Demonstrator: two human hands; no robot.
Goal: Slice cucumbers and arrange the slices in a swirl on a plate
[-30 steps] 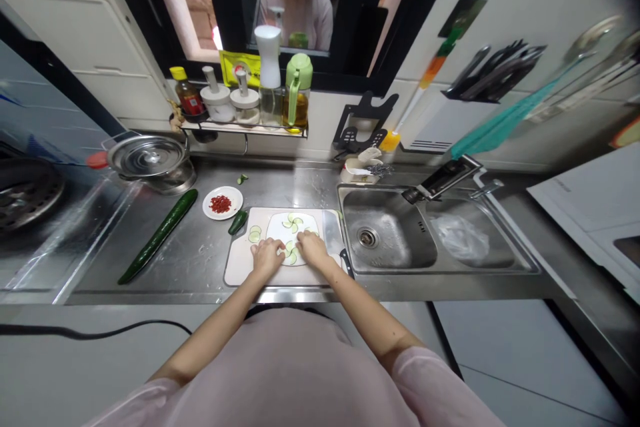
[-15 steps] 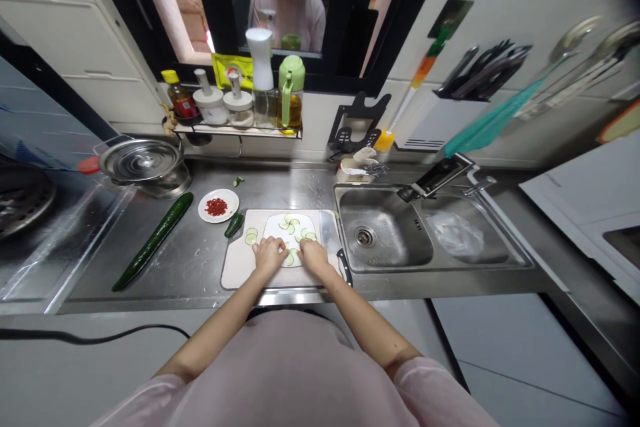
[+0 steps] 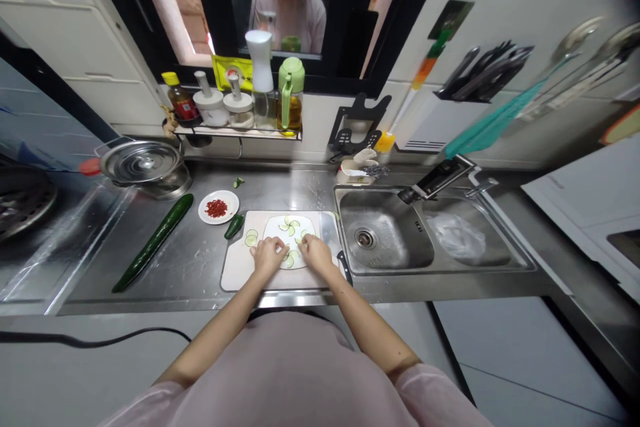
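A white plate (image 3: 295, 227) lies on a pale cutting board (image 3: 240, 270), with thin cucumber slices (image 3: 289, 224) fanned out on it in small groups. My left hand (image 3: 268, 257) reaches over the plate's lower left side. Its fingers are closed, the tips at the slices near the plate's lower edge. Over the right side is my right hand (image 3: 317, 256), fingers pinched together beside the slices there. Whatever the fingertips hold is too small to make out. Two loose cucumber rounds (image 3: 251, 237) rest on the board's left part. A knife (image 3: 344, 267) with a black handle lies along its right side.
To the left lie a whole cucumber (image 3: 154, 241), a small dish (image 3: 219, 217) of chopped red bits and a cucumber end (image 3: 234, 226). A lidded steel pot (image 3: 145, 163) stands farther back. The double sink (image 3: 390, 240) borders the board's right; a bottle rack (image 3: 240, 131) hangs behind.
My right hand has shifted slightly right and up, away from the lower slices toward the right-hand ones. My left hand has drawn slightly left and stays near the lower slices.
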